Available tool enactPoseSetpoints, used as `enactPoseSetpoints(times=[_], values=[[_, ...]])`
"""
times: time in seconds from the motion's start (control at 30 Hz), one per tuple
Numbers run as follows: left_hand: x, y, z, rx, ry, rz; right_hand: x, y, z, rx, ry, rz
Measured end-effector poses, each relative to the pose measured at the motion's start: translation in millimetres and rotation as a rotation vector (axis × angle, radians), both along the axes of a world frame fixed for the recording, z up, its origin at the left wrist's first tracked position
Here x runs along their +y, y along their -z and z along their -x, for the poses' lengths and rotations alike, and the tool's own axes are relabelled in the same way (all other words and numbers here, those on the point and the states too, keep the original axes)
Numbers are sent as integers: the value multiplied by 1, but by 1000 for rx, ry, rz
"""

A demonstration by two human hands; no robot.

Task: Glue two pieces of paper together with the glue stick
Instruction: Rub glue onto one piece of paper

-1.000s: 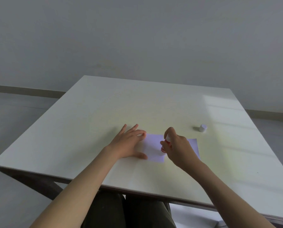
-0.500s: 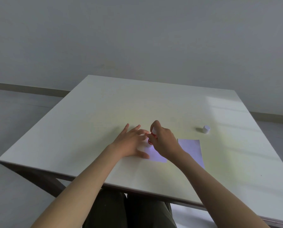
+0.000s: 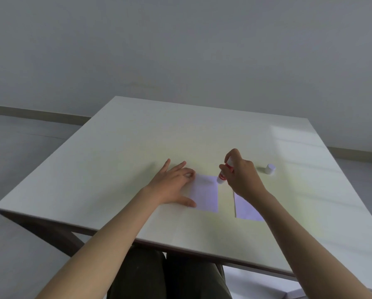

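Note:
Two small white paper pieces lie side by side near the table's front. The left paper [image 3: 205, 194] is held flat by my left hand [image 3: 174, 185], whose spread fingers press on its left edge. My right hand [image 3: 243, 175] grips a red and white glue stick [image 3: 224, 174], tilted with its tip down at the left paper's far right corner. The right paper [image 3: 244, 207] is partly hidden under my right wrist. The glue stick's white cap [image 3: 269, 168] stands alone on the table to the right.
The white table [image 3: 137, 143] has its front edge close to my lap and its left edge dropping to a grey floor. A grey wall stands behind it. My dark trousers show below the table.
My right hand has carried the glue stick from the left paper's left side, beside my left fingers, rightward to its far right corner. My left hand stays pressed on the paper.

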State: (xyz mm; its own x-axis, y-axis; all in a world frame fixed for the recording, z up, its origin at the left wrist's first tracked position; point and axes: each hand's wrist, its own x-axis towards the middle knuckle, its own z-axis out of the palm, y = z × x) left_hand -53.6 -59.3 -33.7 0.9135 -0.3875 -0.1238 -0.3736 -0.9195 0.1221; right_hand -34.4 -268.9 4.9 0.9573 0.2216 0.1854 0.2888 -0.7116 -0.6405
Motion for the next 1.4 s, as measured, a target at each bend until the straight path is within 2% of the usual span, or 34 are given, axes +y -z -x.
enactPoseSetpoints(times=[0.27,0.63,1.1,1.23,1.4], values=[[-1,0,-2,-42,12,-45,15,9,1,-22,-68,63],[-5,-9,-2,50,-19,-54,14,16,26,-93,-141,235],[-6,-15,1,82,7,-72,0,16,63,-139,-285,337],[-6,-19,0,118,3,-85,-5,8,69,-78,-262,284],[-5,-16,0,110,-28,-42,-16,-17,76,-48,-181,-40]])
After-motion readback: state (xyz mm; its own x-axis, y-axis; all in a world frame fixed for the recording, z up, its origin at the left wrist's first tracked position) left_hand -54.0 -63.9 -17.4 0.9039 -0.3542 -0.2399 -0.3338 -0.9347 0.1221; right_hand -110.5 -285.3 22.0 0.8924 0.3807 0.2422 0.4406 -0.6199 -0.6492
